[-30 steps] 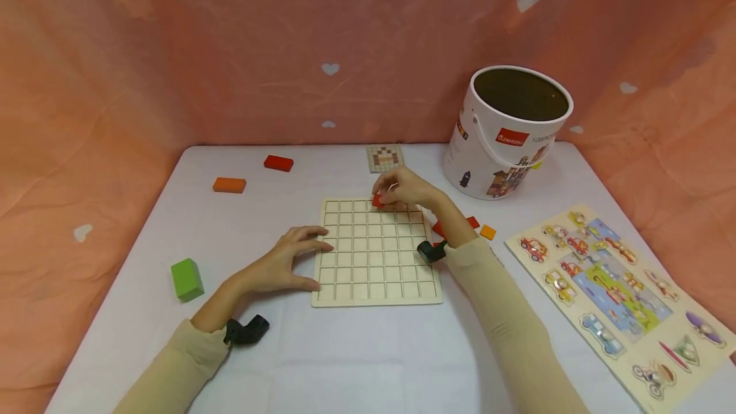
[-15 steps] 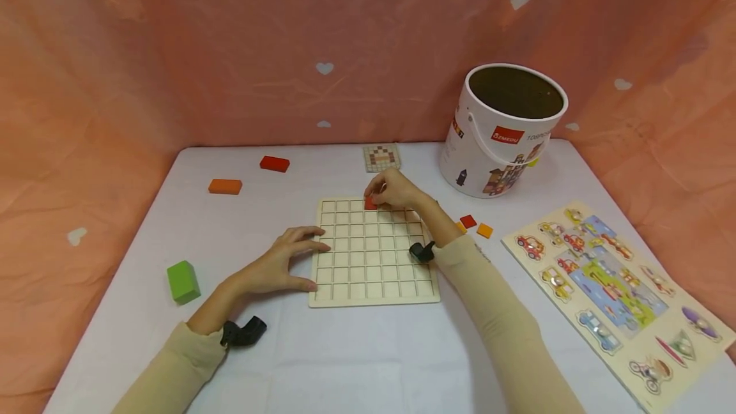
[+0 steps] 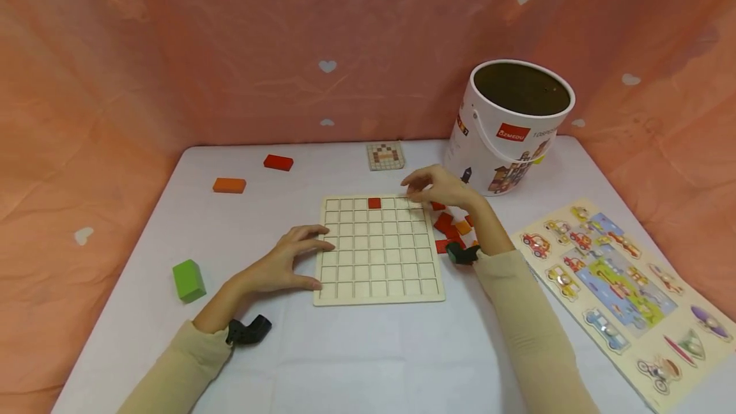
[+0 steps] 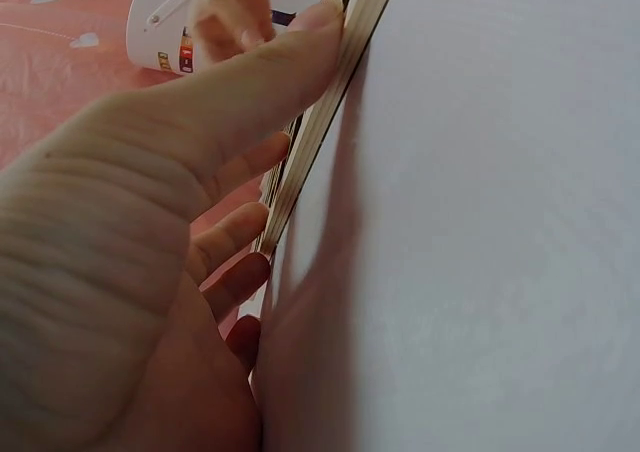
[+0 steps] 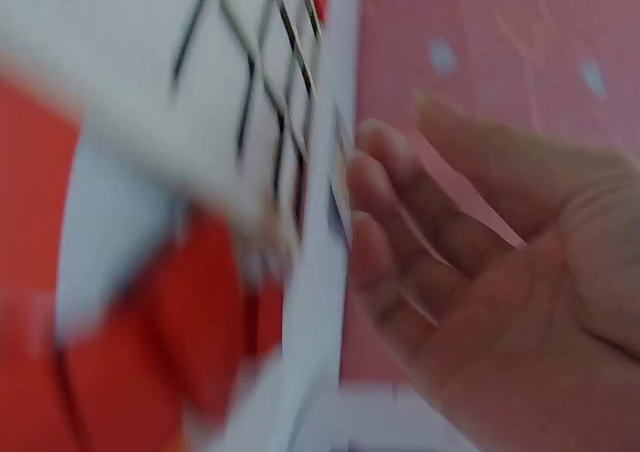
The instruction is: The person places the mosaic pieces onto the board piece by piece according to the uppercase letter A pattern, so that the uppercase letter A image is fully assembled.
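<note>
**A:** Head view: what was shown on the white table point(image 3: 356, 350)?

**B:** A wooden grid board point(image 3: 378, 249) was seen lying flat at the centre. One red tile point(image 3: 374, 203) was seated in a cell of the top row, with the other cells bare. The left hand point(image 3: 283, 265) was laid against the board's left edge, fingers straight and spread, nothing gripped; in the left wrist view the thumb point(image 4: 262, 80) was pressed along that edge.

**A:** And the right hand?

**B:** The right hand point(image 3: 438, 186) was held just past the board's top right corner, above a loose cluster of red and orange tiles point(image 3: 450, 230). Its fingers were loosely curved and no tile could be made out in them. In the blurred right wrist view the fingers point(image 5: 400, 242) appeared relaxed and empty.

**A:** How could this step best be done?

**B:** As a judgement: a single tile would best be pinched by its edges, clear of its neighbours, while the board was kept braced by the left hand. The tile would then be lowered square to a cell so that it sat flush.

**A:** What else was in view?

**B:** A white bucket point(image 3: 506, 139), a picture puzzle point(image 3: 618, 286), a small pattern card point(image 3: 385, 156), a green block point(image 3: 188, 280), an orange block point(image 3: 229, 185) and a red block point(image 3: 278, 162) were seen.
</note>
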